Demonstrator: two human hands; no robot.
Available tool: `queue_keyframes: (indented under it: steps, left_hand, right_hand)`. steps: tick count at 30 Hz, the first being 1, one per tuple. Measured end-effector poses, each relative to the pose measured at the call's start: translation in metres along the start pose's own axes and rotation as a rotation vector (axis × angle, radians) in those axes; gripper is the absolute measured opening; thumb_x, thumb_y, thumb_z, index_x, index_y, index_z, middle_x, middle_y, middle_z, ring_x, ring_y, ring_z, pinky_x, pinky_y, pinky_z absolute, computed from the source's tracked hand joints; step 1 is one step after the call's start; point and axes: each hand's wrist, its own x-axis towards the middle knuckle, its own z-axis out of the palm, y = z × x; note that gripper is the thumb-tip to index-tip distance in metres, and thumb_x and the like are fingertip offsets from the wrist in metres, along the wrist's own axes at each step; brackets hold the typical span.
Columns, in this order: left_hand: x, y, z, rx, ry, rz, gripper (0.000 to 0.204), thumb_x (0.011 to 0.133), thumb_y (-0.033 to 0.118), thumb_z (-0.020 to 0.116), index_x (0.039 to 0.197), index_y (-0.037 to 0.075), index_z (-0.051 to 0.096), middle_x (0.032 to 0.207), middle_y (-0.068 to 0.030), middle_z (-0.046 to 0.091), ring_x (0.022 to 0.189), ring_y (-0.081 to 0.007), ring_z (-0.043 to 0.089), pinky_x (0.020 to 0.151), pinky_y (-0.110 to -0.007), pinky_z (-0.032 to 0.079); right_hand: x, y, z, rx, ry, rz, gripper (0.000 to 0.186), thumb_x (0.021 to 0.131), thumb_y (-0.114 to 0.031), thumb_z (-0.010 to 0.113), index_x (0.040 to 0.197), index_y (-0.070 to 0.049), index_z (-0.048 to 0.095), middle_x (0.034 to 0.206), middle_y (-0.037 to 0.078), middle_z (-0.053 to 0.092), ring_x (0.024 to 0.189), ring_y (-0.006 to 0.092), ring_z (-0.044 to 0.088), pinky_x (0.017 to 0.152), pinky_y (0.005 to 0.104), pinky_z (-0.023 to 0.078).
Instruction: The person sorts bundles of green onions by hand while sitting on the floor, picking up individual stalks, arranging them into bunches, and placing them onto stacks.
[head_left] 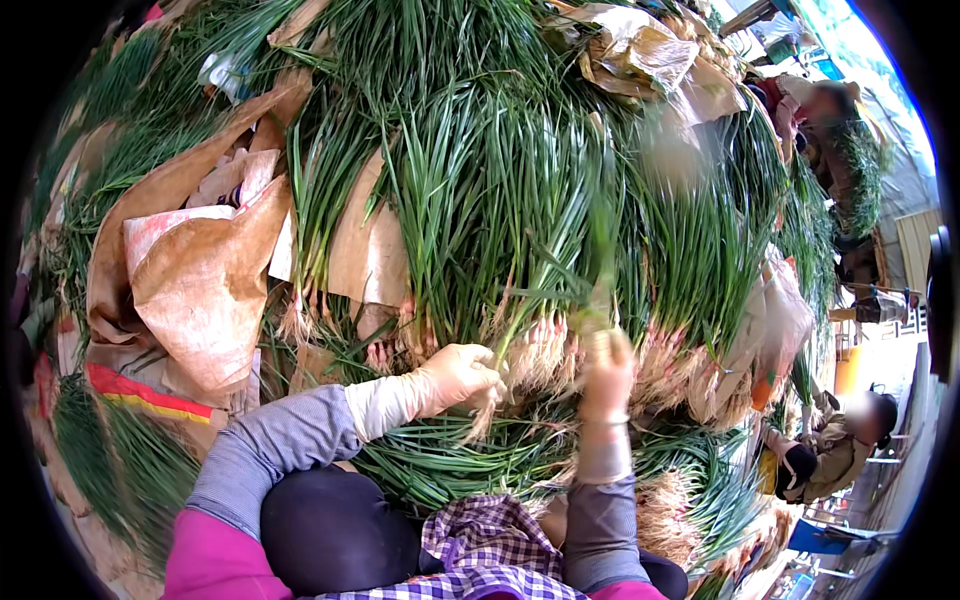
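My left hand (458, 378), in a pale glove, is closed round a green garlic stalk (513, 325). The stalk's pale roots hang below my fingers and its leaves slant up to the right. Motion blurs my right hand (606, 372), which is closed at about the same height. A smeared bunch of green leaves (604, 250) rises from its fist. Just beyond both hands lies a long row of green garlic (480, 190), with pinkish stem bases and whitish roots (540, 362) toward me. More green garlic (450, 460) lies crosswise between my forearms.
Crumpled brown sacking (205, 290) lies at the left and more sacking (640, 55) at the far right. A root bundle (668, 515) rests by my right forearm. At right, one person (835, 450) sits and another (800, 105) is among the stalks. An orange container (850, 370) stands there.
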Motion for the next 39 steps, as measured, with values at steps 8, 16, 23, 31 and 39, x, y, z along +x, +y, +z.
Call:
queue_keyframes:
  steps: [8, 16, 23, 31, 39]
  left_hand:
    - [-0.012, -0.021, -0.014, -0.473, -0.010, -0.180, 0.020, 0.079, 0.000, 0.040, 0.097, 0.004, 0.049, 0.082, -0.0067, 0.053, 0.062, -0.0139, 0.046, 0.065, -0.030, 0.046]
    - [-0.023, -0.020, -0.003, -0.318, 0.042, -0.230, 0.019, 0.089, 0.022, 0.040, 0.088, 0.007, 0.052, 0.069, -0.0030, 0.050, 0.053, -0.0118, 0.043, 0.049, -0.024, 0.039]
    - [-0.031, -0.012, -0.001, -0.655, -0.221, -0.216, 0.042, 0.095, 0.047, 0.035, 0.078, 0.011, 0.048, 0.052, 0.0068, 0.030, 0.043, -0.0069, 0.026, 0.039, -0.022, 0.024]
    - [-0.036, -0.015, -0.007, -0.808, -0.395, -0.117, 0.038, 0.098, 0.038, 0.032, 0.079, 0.010, 0.049, 0.053, 0.0058, 0.030, 0.044, -0.0068, 0.029, 0.039, -0.021, 0.027]
    - [-0.035, -0.006, -0.027, -0.456, 0.354, 0.023, 0.019, 0.096, 0.024, 0.044, 0.095, 0.008, 0.054, 0.066, 0.0046, 0.043, 0.047, -0.0045, 0.036, 0.042, -0.019, 0.034]
  right_hand:
    - [-0.030, -0.012, 0.032, -0.102, -0.460, 0.299, 0.035, 0.087, -0.030, 0.060, 0.110, -0.004, 0.057, 0.080, 0.004, 0.061, 0.063, 0.0099, 0.053, 0.059, 0.0211, 0.046]
    - [-0.056, -0.015, 0.092, 0.598, -0.426, 0.325, 0.015, 0.091, -0.017, 0.056, 0.093, -0.003, 0.059, 0.069, 0.003, 0.056, 0.040, 0.0073, 0.044, 0.034, 0.0205, 0.034]
    - [-0.054, 0.001, 0.106, 0.734, -0.303, 0.268, 0.020, 0.093, -0.021, 0.053, 0.087, -0.005, 0.063, 0.073, -0.005, 0.058, 0.063, 0.0050, 0.048, 0.056, 0.0195, 0.038]
    - [-0.031, 0.027, 0.110, -0.122, -0.125, -0.019, 0.025, 0.096, -0.022, 0.045, 0.086, -0.003, 0.059, 0.065, 0.005, 0.060, 0.052, 0.0098, 0.054, 0.045, 0.0241, 0.043]
    - [-0.048, -0.015, 0.046, -0.999, -0.627, -0.484, 0.048, 0.083, -0.054, 0.055, 0.081, -0.007, 0.062, 0.064, 0.005, 0.060, 0.056, 0.0137, 0.057, 0.057, 0.0315, 0.049]
